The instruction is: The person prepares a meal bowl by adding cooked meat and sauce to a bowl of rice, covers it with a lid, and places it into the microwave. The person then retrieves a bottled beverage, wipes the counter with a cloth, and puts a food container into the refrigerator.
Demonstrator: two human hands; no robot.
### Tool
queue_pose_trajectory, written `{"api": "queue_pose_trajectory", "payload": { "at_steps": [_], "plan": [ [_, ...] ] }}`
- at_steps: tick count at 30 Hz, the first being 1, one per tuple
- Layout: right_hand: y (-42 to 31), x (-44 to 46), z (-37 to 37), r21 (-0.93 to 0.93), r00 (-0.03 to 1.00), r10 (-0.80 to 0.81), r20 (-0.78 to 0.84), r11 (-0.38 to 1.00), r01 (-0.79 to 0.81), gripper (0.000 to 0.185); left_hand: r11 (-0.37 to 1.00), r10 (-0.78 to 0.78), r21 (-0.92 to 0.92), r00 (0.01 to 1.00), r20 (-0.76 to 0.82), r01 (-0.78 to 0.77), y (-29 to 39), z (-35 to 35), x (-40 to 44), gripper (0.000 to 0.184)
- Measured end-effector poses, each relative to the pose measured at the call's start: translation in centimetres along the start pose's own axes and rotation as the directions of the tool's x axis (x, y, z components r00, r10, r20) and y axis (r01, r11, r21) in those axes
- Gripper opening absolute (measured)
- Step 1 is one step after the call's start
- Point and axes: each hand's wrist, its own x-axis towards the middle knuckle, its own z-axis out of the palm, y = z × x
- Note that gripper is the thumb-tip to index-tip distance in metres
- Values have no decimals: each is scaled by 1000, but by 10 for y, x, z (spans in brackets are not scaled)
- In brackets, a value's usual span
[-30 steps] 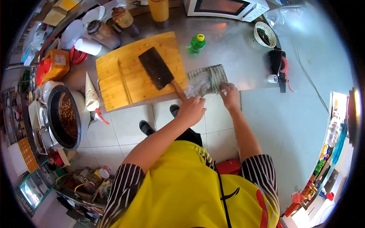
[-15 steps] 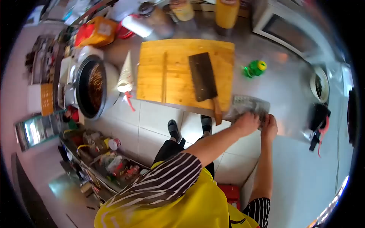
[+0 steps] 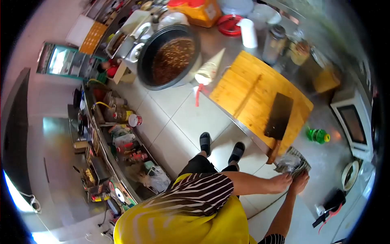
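Note:
A crinkled clear plastic bag with a grey printed pattern (image 3: 293, 161) lies at the counter's front edge, right of the cutting board. My left hand (image 3: 280, 183) is closed at the bag's near edge; its fingertips are partly hidden. Beside it, my right hand (image 3: 299, 182) pinches the bag's near right corner. Both hands almost touch. On the wooden cutting board (image 3: 239, 87) rests a dark cleaver (image 3: 279, 116), its wooden handle (image 3: 274, 151) jutting past the front edge close to the bag. A green bottle with a yellow cap (image 3: 318, 136) lies just beyond the bag.
Left of the board stand a paper cone with a red ribbon (image 3: 210, 68) and a large black pot of brown food (image 3: 172, 57). Jars (image 3: 274, 44) line the back, and a microwave (image 3: 352, 124) stands at right. A cluttered low shelf (image 3: 126, 142) runs along the left; another person (image 3: 109, 69) is far off.
The camera view has turned left, so the counter appears tilted and shifted right. Both hands stay by the bag at the counter edge, and the left hand sits lower against it.

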Motion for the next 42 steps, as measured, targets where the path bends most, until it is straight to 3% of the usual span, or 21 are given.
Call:
{"api": "queue_pose_trajectory", "payload": {
  "at_steps": [2,4,8,10,12,14,15,16,17,18,19,20,21,24,27,29,30,32,35,38,42],
  "plan": [
    [-8,-7,-18,99,996,76,51,992,-80,33,934,15,-353,992,-122,-57,15,24,-29,26],
    [-19,-20,-40,154,996,82,45,984,-88,34,758,117,-644,950,289,102,-8,-21,-56,25],
    [-23,-36,-32,159,992,-34,-125,986,53,29,658,-85,-630,872,483,413,-62,-17,-167,32],
    [-35,-21,-48,164,987,154,39,974,-158,27,684,-292,-472,802,521,556,-100,-35,-240,33],
    [-48,-4,-66,91,959,237,152,963,-253,25,562,-468,-273,573,673,781,-135,-86,-299,23],
    [-51,7,-77,-41,946,237,222,971,-234,22,391,-833,-462,520,191,796,-135,0,-425,19],
    [-51,10,-80,-43,948,223,228,975,-219,25,241,-863,-293,343,371,925,-140,13,-476,20],
    [-55,8,-87,-59,945,253,209,967,-246,26,126,-837,-68,143,528,990,-145,26,-526,22],
    [-60,3,-93,-70,940,284,189,959,-276,27,-12,-813,17,-20,583,1000,-139,-30,-551,25],
    [-63,-4,-99,-81,933,316,170,949,-306,29,-215,-804,123,-247,541,969,-121,9,-612,26],
    [-60,-9,-101,-121,916,326,235,945,-305,32,-279,-807,144,-313,501,949,-95,22,-661,28],
    [-61,-12,-105,-158,895,332,298,942,-297,35,-256,-599,307,-399,695,917,-90,12,-688,33],
    [-30,-6,-75,-284,887,226,404,952,-113,35,-380,-616,237,-436,655,894,-67,-52,-681,33],
    [2,-27,-4,-393,690,-323,648,633,667,33,-245,-522,282,-371,768,928,-24,-39,-741,34],
    [-116,-75,-5,-95,440,-566,697,534,840,24,-525,-528,192,-494,691,829,-1,-72,-744,37],
    [-205,-104,3,99,333,-710,621,492,865,19,-735,-438,130,-612,659,666,3,-81,-748,39],
    [-221,-123,53,473,623,-581,524,807,354,25,-670,-511,95,-550,661,736,0,-73,-760,39],
    [-371,-154,-37,203,619,-552,559,815,542,30,-511,-629,41,-405,664,859,0,-7,-805,39],
    [-486,-174,-94,511,576,-723,382,685,520,29,-432,-871,-310,-303,387,847,-28,-44,-820,34],
    [-559,-169,-131,580,515,-680,521,726,370,28,-482,-876,-468,-385,292,741,-56,-92,-824,30],
    [-607,-145,-129,465,454,-793,407,607,644,31,-521,-841,-601,-485,240,606,-53,-99,-843,27]
  ]
}}
